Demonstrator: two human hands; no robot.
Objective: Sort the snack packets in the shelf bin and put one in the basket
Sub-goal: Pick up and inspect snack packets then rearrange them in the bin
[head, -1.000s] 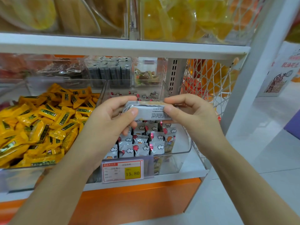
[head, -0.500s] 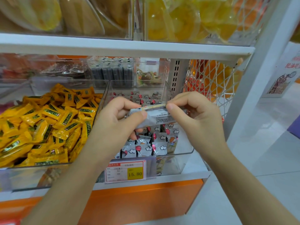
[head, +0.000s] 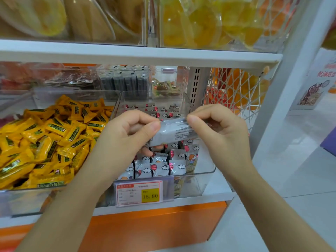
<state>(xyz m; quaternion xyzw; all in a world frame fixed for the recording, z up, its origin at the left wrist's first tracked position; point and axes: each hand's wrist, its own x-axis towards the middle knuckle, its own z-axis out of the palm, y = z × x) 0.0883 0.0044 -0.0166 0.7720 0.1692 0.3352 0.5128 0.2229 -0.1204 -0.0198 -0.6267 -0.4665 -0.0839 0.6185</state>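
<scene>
Both hands hold one snack packet (head: 174,131) at the centre of the frame, just above the clear bin (head: 205,171). The left hand (head: 127,135) pinches the packet's left end between its thumb and curled fingers. The right hand (head: 218,131) pinches the right end, with its thumb tip on the top edge.

The packet is a small, glossy, silver-grey plastic pillow, roughly rectangular. Its back faces the camera and carries fine print (too small to read).

The bin is hard transparent plastic with straight walls and sits on the lower shelf. Rows of packets (head: 160,168) stand upright in it, pale grey with white clouds, red balloons and crimped edges. The hands and the held packet hide the middle of the bin. A red and yellow price label (head: 140,194) reading 15.80 is fixed to the bin's front wall.

At the left of the frame, shiny yellow packets (head: 54,139) lie heaped in a neighbouring clear bin. A white shelf board (head: 127,51) runs across the upper frame, with clear containers of yellow and orange pieces on it. At the right, white wire mesh (head: 240,91) covers orange goods. An orange panel (head: 154,226) lies along the bottom.
</scene>
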